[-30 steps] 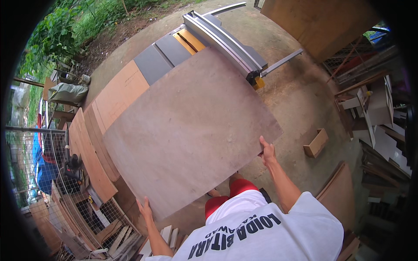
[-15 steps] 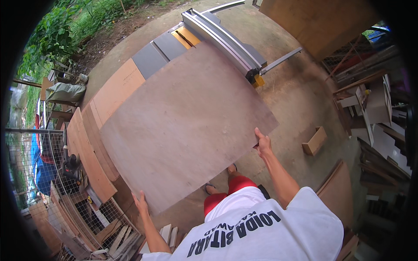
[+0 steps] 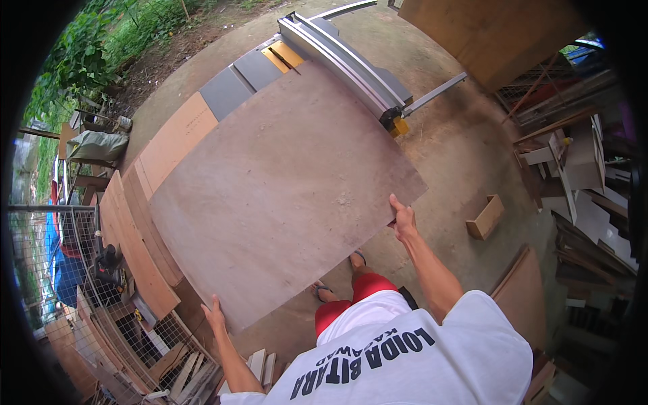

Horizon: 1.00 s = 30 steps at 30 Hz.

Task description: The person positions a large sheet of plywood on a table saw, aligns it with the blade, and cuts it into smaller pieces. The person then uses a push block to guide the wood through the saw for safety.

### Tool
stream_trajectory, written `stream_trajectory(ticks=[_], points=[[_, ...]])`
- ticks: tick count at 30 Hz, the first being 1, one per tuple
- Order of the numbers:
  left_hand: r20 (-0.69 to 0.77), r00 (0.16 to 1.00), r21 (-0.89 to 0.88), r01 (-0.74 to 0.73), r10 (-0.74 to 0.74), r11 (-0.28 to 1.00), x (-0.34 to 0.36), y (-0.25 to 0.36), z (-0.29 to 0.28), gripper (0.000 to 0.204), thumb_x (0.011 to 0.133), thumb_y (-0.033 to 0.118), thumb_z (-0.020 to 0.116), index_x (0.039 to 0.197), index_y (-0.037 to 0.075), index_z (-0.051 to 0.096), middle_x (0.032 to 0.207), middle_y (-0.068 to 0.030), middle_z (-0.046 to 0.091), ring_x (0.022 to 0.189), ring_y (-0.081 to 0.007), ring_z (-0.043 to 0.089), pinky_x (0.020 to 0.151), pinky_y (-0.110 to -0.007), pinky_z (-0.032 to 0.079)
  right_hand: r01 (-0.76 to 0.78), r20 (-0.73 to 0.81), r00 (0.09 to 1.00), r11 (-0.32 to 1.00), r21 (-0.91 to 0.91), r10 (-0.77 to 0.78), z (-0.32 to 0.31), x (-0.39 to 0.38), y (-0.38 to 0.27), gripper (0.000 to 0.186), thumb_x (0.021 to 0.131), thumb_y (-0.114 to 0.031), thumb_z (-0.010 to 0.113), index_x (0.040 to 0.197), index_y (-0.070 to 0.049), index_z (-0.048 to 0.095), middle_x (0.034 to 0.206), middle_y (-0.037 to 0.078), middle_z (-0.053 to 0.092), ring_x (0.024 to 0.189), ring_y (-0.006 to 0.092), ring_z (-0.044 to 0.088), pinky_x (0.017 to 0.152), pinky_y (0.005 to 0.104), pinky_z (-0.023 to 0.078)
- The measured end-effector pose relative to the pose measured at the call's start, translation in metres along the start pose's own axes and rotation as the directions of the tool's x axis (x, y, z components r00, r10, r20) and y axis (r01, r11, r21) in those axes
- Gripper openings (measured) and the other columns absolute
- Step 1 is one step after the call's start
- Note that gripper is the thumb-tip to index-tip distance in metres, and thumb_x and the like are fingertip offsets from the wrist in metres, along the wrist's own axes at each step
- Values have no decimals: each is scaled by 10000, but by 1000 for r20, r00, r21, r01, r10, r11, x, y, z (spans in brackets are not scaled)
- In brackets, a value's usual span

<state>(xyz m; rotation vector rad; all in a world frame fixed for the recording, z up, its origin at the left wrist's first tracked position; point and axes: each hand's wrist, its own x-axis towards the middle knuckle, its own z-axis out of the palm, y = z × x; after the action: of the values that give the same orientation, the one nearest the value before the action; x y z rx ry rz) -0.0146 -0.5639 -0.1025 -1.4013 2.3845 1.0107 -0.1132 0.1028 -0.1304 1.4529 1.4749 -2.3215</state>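
A large greyish-brown plywood sheet lies across a table saw, with its near side reaching out toward me. My left hand grips the sheet's near left corner, thumb on top and the other fingers mostly hidden. Near the right corner, my right hand is closed on the near edge, thumb above and fingers underneath. The right side of the sheet runs along the saw's long metal fence. Its far edge is at the yellow insert, where a dark slot shows.
A light wooden panel extends the saw table on the left. Long boards and a wire mesh fence with offcuts stand farther left. A small wooden box sits on the concrete floor at right, near stacked panels.
The plywood sheet has shifted slightly forward and left in the view, and both hands have moved with it, keeping their grip. The view itself has also moved a little.
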Motion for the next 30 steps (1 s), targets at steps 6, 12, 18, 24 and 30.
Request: stream_trajectory(ticks=[6,12,18,24,30], points=[[59,998,-77,-12,16,997,15,-2,-4,1214,911,641,742,1654,-86,115,1656,-290,354,1519,-386,389,1249,-427,295,-8,17,1000,1000,-22,8,13,3,-6,624,984,-404,738,1359,69,580,1254,203,704,1095,350,721,930,573,597],[15,1000,-40,0,1,999,28,13,-1,1219,914,630,744,1673,-44,69,1664,-273,353,1521,-382,386,1250,-425,292,9,9,1000,1000,-4,-9,21,14,-7,614,980,-364,754,1348,87,558,1241,219,698,1050,355,734,858,577,623],[-6,999,-80,-35,35,996,51,11,-1,1217,934,596,737,1677,-24,-1,1689,-268,308,1540,-382,353,1262,-444,267,37,26,999,999,16,-37,39,18,-12,638,980,-358,757,1308,145,544,1225,255,689,1050,360,734,854,572,633],[-23,998,-73,-57,56,996,75,14,4,1252,925,614,738,1672,-25,-37,1714,-273,239,1570,-377,296,1275,-444,239,10,-15,1000,1000,-24,-11,56,22,-19,644,993,-387,733,1340,128,560,1277,229,679,1109,363,714,927,581,608],[-38,995,-69,-99,97,993,96,20,9,1279,895,661,742,1676,-26,-2,1705,-278,257,1568,-379,303,1276,-445,240,42,21,999,990,-132,-40,49,38,-23,701,979,-455,739,1278,160,583,1228,239,692,1076,370,722,892,567,623]])
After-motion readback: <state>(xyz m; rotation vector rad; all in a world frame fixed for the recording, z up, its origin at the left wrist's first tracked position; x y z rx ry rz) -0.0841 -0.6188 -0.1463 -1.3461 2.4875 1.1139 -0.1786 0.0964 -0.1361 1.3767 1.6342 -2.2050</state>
